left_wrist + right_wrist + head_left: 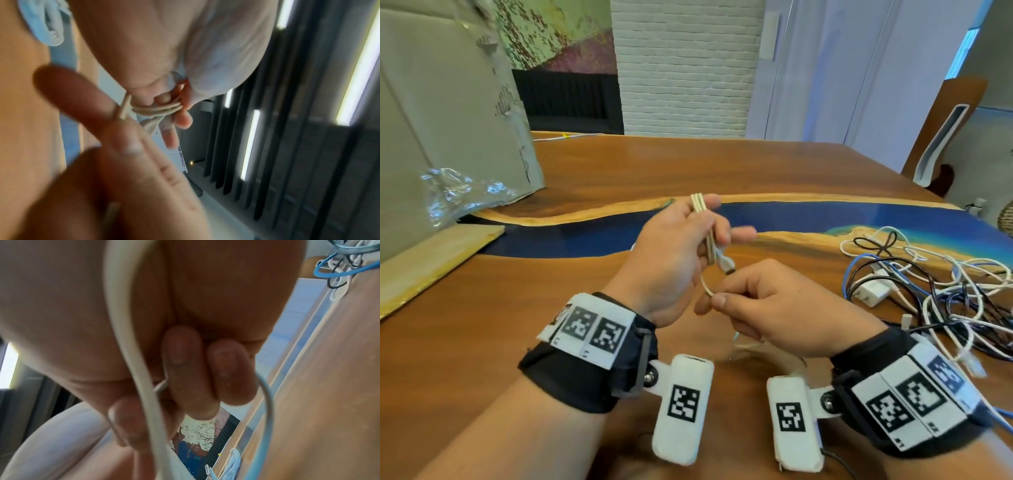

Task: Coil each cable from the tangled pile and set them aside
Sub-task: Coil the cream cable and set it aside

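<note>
My left hand (698,233) holds a folded bundle of cream cable (703,219) upright above the table, several strands pinched between thumb and fingers. Just below and to the right, my right hand (726,294) pinches the loose end of that same cream cable (707,286) near its connector (727,265). In the left wrist view the cream strands (158,108) cross the left fingers. In the right wrist view the cream cable (131,340) loops past the curled right fingers (185,369). The tangled pile (935,291) of white, black and blue cables lies on the table at the right.
A wooden table (722,168) with a blue resin strip runs across the view. A large cardboard box (448,120) with crumpled plastic film (455,192) stands at the left, and a flat board (431,260) lies before it. A white charger brick (871,293) sits in the pile.
</note>
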The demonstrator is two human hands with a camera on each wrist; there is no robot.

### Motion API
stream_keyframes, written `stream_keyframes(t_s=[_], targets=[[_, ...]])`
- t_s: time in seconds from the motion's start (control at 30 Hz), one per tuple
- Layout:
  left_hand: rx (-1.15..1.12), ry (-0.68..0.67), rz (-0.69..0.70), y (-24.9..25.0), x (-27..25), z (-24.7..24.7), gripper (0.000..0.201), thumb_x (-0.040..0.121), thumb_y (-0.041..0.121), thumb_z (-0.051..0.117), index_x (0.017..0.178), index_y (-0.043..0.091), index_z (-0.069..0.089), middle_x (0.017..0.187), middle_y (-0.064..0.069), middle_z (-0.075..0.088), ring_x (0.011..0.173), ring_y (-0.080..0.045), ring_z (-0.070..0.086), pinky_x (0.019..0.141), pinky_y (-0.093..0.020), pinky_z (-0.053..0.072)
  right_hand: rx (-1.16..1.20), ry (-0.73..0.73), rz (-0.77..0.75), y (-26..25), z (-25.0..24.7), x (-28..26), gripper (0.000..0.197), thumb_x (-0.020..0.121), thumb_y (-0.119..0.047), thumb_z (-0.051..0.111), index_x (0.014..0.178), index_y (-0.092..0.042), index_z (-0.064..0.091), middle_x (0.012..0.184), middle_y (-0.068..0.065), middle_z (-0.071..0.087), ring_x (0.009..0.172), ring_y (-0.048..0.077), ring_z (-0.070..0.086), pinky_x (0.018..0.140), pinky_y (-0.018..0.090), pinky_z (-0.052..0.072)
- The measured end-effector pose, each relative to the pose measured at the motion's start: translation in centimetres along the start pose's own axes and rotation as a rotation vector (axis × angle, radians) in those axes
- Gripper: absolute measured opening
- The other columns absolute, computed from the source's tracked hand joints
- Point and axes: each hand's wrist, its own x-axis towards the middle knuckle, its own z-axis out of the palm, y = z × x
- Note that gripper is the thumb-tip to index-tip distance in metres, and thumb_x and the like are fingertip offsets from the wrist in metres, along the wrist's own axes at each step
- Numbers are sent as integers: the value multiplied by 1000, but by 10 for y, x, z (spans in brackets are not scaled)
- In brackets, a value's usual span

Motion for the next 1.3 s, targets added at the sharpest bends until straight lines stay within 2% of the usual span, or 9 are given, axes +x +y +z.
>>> stream_keyframes(t_s=[0.17, 0.27, 0.37, 0.57, 0.77, 0.9, 1.0, 1.13, 1.3], targets=[[315, -64, -74, 8, -3, -6, 24, 110, 7, 35, 127, 5, 52, 72, -7, 57, 69, -20, 62, 72, -36, 50, 69, 45, -63, 3, -4, -3, 39, 96, -33, 70, 62, -15, 70, 46, -5, 44, 43, 5, 38, 52, 17, 34], [506, -26, -67, 8, -3, -9, 21, 109, 7, 38, 122, 11, 54, 71, -5, 58, 62, -15, 63, 58, -29, 47, 377, 178, -93, 3, -14, -6, 38, 87, -30, 66, 53, -14, 62, 43, 2, 44, 36, 8, 38, 45, 21, 35], [587, -129, -161, 0, -5, -4, 24, 107, 9, 37, 117, 10, 58, 65, -6, 54, 56, -21, 56, 65, -38, 47, 700, 312, -122, 5, -27, -10, 40, 95, -29, 63, 60, -11, 59, 39, -7, 25, 34, 10, 21, 44, 27, 30], [391, -272, -265, 9, -9, -6, 56, 110, 37, 35, 102, -7, 68, 53, 2, 20, 41, -13, 20, 45, -27, 31, 910, 388, -71, 10, -24, -2, 25, 91, -29, 56, 81, -6, 59, 45, -8, 22, 34, 5, 15, 35, 17, 20], [-82, -297, -263, 14, -11, -9, 39, 108, 32, 37, 87, 11, 62, 54, 7, 18, 41, -10, 9, 42, -22, 27, 584, 476, -6, 22, -28, 0, 21, 92, -30, 64, 83, -15, 77, 52, -5, 29, 43, 10, 19, 39, 18, 18], [-401, -183, -197, 11, -5, -5, 34, 108, 25, 36, 98, 7, 64, 59, 8, 19, 44, -8, 13, 46, -21, 37, 357, 421, 12, 18, -22, 0, 26, 105, -12, 52, 111, -19, 77, 55, -2, 40, 42, 2, 32, 41, 13, 28], [-441, -82, -144, 9, -2, -6, 35, 110, 25, 34, 105, 6, 63, 60, 7, 16, 44, -9, 14, 48, -22, 38, 188, 255, 19, 15, -15, 2, 36, 108, -12, 46, 128, -33, 69, 58, 2, 50, 40, 3, 36, 43, 10, 31], [-470, 13, -102, 6, 0, -4, 36, 111, 26, 33, 111, 4, 63, 61, 6, 18, 44, -9, 19, 51, -23, 42, 111, 43, 79, 14, -13, 0, 42, 110, -19, 42, 136, -46, 61, 64, 3, 61, 37, 10, 34, 38, 20, 32], [-358, 132, -114, 3, 3, -5, 35, 112, 25, 34, 115, 4, 62, 62, 6, 19, 47, -10, 18, 51, -23, 41, -63, -90, 100, 14, -14, -3, 28, 109, -28, 46, 123, -35, 69, 57, 0, 60, 46, 13, 41, 53, 24, 40]])
